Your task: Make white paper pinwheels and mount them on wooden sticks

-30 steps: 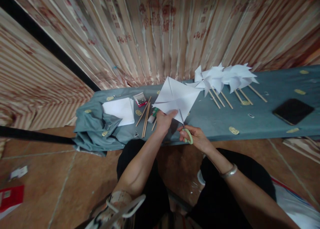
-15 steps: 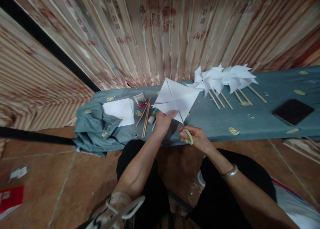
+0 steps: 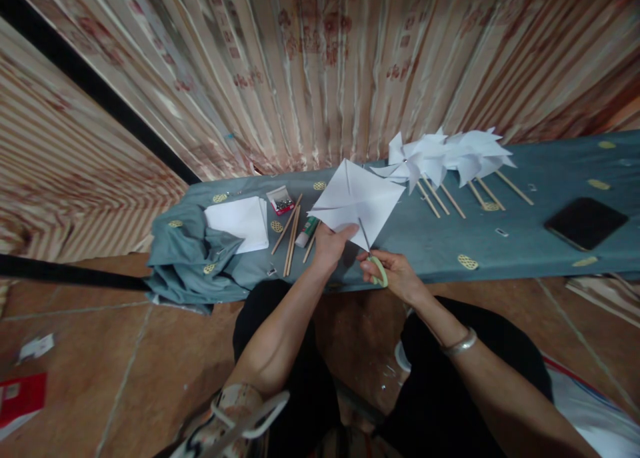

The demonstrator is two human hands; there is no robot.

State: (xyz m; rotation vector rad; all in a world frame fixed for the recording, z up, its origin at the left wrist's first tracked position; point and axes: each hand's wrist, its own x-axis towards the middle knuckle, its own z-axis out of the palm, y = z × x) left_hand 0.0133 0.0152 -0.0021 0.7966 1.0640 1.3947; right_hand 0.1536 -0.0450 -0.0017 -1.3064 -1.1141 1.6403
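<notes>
A white square of paper [image 3: 357,195], turned cornerwise and marked by creases and slits, is pinched at its near left side by my left hand [image 3: 333,243]. My right hand [image 3: 393,271] grips a pair of scissors [image 3: 381,271] by its light green handles. The blades lie across the paper near its closest corner, pointing away from me. Below the paper's left corner are a glue stick [image 3: 306,231] and several thin wooden sticks [image 3: 293,241].
Several white paper pinwheels [image 3: 450,155] on sticks lie at the back right. A dark phone-like slab [image 3: 586,223] rests farther right. On the left are a stack of white paper [image 3: 240,223] and a small box of metal pins [image 3: 281,200]. A teal cloth [image 3: 430,248] covers the bench.
The paper has turned slightly and shifted a little to the right, and its left flap now lies flatter. Both hands stay almost where they were, the scissors still at the near corner.
</notes>
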